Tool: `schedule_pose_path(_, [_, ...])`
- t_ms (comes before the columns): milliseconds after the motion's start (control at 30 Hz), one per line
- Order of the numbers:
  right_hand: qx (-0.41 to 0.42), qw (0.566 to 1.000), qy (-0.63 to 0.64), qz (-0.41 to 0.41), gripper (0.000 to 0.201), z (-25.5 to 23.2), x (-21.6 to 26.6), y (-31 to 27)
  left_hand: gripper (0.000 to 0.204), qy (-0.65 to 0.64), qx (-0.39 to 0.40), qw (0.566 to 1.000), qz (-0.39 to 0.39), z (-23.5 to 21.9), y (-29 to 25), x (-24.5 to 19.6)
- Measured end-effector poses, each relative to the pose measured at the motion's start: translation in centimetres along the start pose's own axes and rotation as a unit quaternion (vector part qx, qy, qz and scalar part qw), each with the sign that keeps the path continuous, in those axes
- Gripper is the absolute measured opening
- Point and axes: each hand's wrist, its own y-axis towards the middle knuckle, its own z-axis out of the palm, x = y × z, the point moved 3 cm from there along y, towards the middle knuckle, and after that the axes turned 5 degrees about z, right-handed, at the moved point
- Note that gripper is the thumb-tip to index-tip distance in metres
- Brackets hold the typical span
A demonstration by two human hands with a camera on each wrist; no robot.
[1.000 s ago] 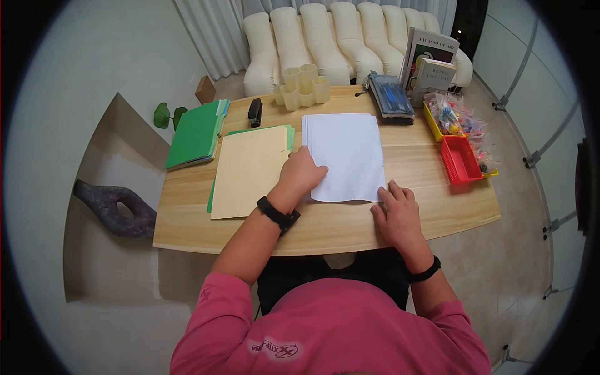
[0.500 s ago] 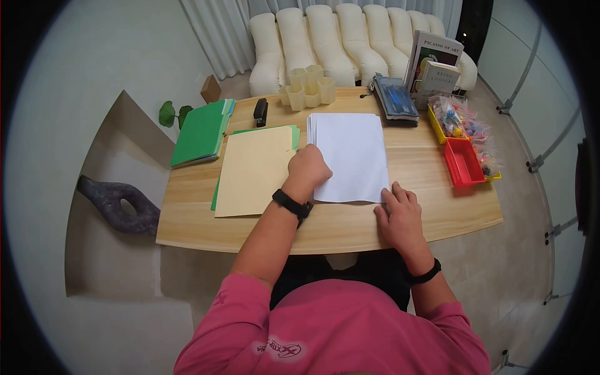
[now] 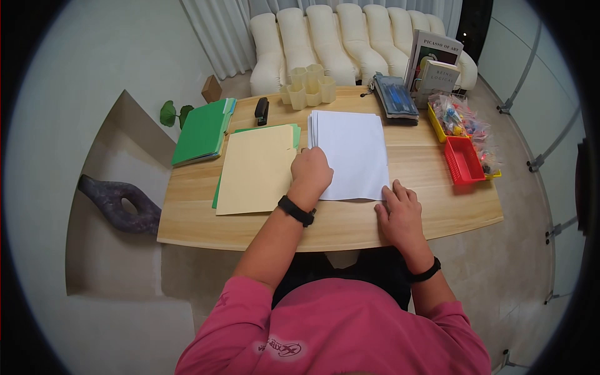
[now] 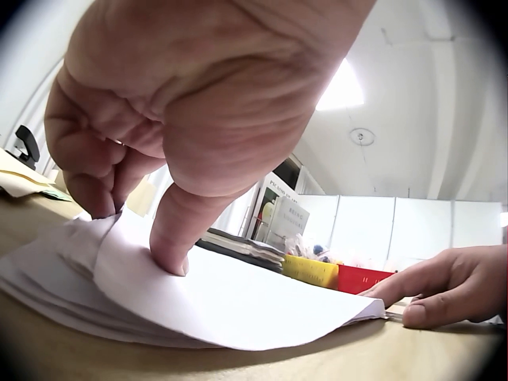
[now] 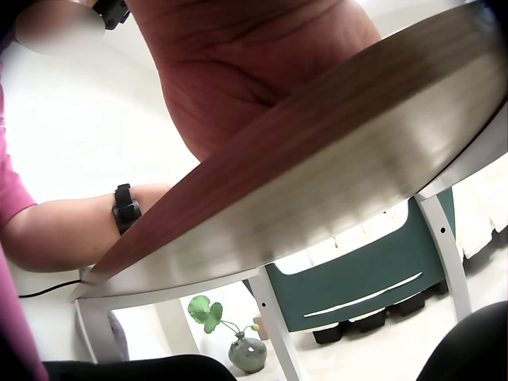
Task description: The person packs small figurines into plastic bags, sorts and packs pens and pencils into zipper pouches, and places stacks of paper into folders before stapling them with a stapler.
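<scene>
A stack of white paper sheets (image 3: pixel 356 156) lies on the wooden table, its left edge fanned into several layers. My left hand (image 3: pixel 312 172) pinches that left edge. In the left wrist view the thumb (image 4: pixel 171 250) presses on the top sheet while the other fingers curl at the edge, where the paper (image 4: pixel 230 298) buckles upward. At the lower right corner of the stack, my right hand (image 3: pixel 403 215) rests on the table with fingers relaxed and fingertips at the paper's edge. The right wrist view shows only its wrist and palm heel above the table edge, fingers hidden.
Cream folders (image 3: pixel 256 172) over green ones lie left of the paper, with a green folder stack (image 3: pixel 200 134) beyond. A black stapler (image 3: pixel 262 111), a hexagonal holder (image 3: pixel 308 87), a pencil pouch (image 3: pixel 397 100), books (image 3: pixel 437 72) and a red basket (image 3: pixel 464 161) line the back and right.
My left hand's thumb, earlier stretched out over the sheets, is now tucked in as the hand turned over the left edge. The right hand stays at the corner. The view shifted slightly.
</scene>
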Motion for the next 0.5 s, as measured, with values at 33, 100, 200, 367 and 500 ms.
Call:
schedule_pose_path(33, [-0.001, 1.0, 0.001, 0.002, 0.049, 0.0, 0.0, 0.0, 0.043, -0.001, 0.0, 1.0, -0.001, 0.2, 0.0, 0.1])
schedule_pose_path(100, [-0.002, 1.0, 0.001, 0.0, 0.049, 0.0, 0.0, 0.0, 0.042, -0.015, -0.022, 1.0, 0.007, 0.7, 0.2, 0.4])
schedule_pose_path(200, [-0.006, 1.0, 0.001, 0.0, 0.049, 0.2, -0.1, -0.1, 0.043, -0.03, -0.057, 0.998, 0.013, 1.3, 0.4, 0.6])
schedule_pose_path(367, [-0.002, 1.0, -0.003, -0.002, 0.049, 0.2, -0.1, -0.1, 0.044, -0.035, -0.086, 0.996, 0.007, 1.2, -0.3, -0.1])
schedule_pose_path(500, [0.0, 1.0, -0.009, -0.001, 0.049, 0.2, -0.1, -0.1, 0.038, -0.058, -0.096, 0.993, 0.028, 2.0, 0.0, 0.3])
